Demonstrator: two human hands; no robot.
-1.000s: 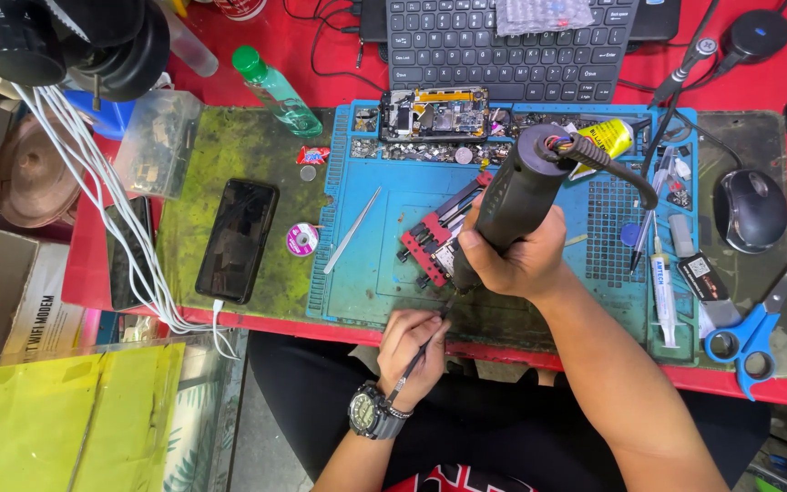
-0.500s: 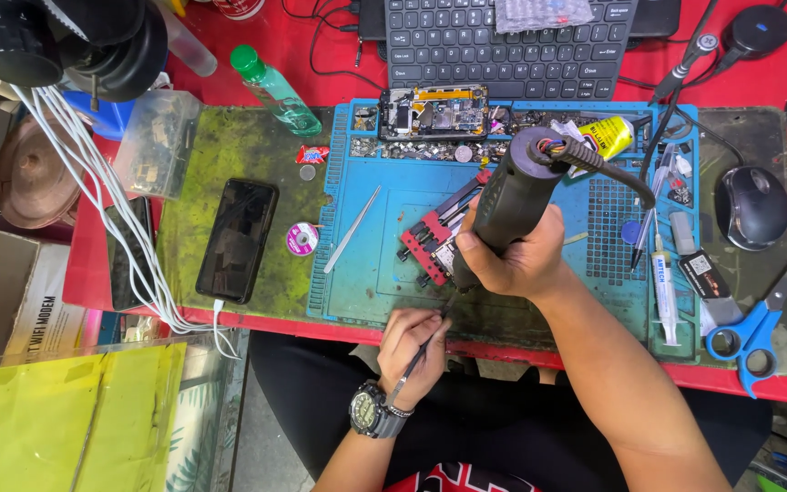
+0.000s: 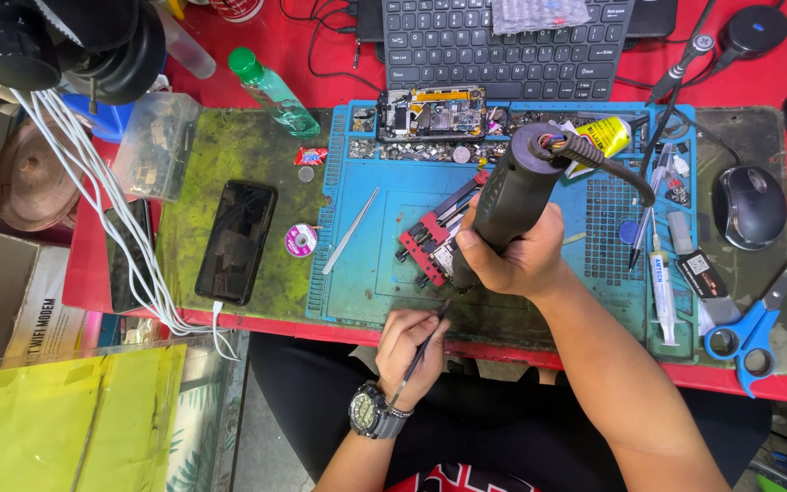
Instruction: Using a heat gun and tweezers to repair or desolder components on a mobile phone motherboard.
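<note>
Currently logged: my right hand point(image 3: 516, 260) wraps its grip around a dark hot-air handpiece point(image 3: 507, 202), seemingly rigid, cable-tethered, best held mid-barrel; nozzle just below. My left hand point(image 3: 409, 344) pinches thin tweezers point(image 3: 421, 351), beside the red clamp point(image 3: 430, 244).

Red counter point(image 3: 339, 87) under bright even light, blue work mat point(image 3: 357, 273) beside a stained green mat point(image 3: 229, 155), cardboard box point(image 3: 11, 292) and yellow plastic point(image 3: 56, 419) at left, grey floor point(image 3: 266, 446) below
</note>
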